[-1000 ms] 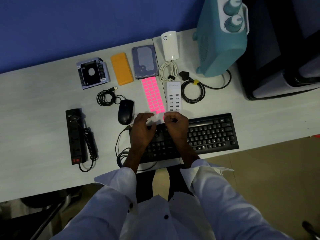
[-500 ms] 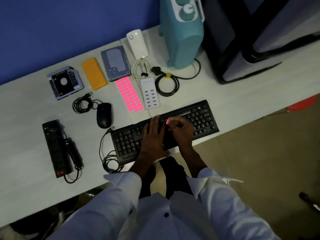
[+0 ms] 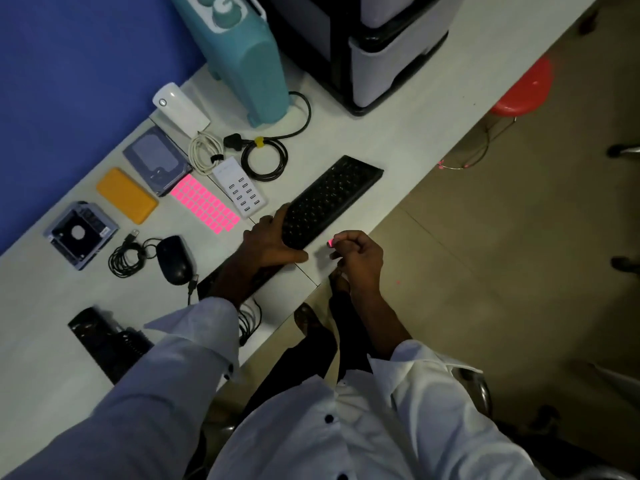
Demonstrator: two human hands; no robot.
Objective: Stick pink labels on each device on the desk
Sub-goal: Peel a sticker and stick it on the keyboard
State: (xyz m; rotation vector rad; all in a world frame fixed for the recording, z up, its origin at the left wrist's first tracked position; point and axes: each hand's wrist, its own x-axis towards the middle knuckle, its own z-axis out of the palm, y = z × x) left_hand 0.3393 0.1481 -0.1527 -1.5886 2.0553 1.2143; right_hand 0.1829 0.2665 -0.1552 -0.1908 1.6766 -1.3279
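A black keyboard (image 3: 332,197) lies along the desk's front edge. My left hand (image 3: 268,242) grips its middle, thumb under the near side. My right hand (image 3: 358,254) hovers just off the desk edge, pinching one small pink label (image 3: 330,242) at its fingertips. The pink label sheet (image 3: 204,204) lies behind the keyboard. Around it sit a white USB hub (image 3: 240,187), a hard drive (image 3: 157,161), an orange power bank (image 3: 126,195), a drive caddy (image 3: 81,233), a black mouse (image 3: 175,259), a white adapter (image 3: 180,109) and a black power strip (image 3: 104,339).
A teal heater (image 3: 242,60) and a grey-black printer (image 3: 374,46) stand at the back of the desk (image 3: 398,133). Coiled cables (image 3: 265,155) lie by the hub. A red stool (image 3: 526,88) stands on the floor to the right.
The view has swung right and tilted. My right hand has pulled back from the keyboard's keys past the desk edge with the label. My left hand has closed around the keyboard.
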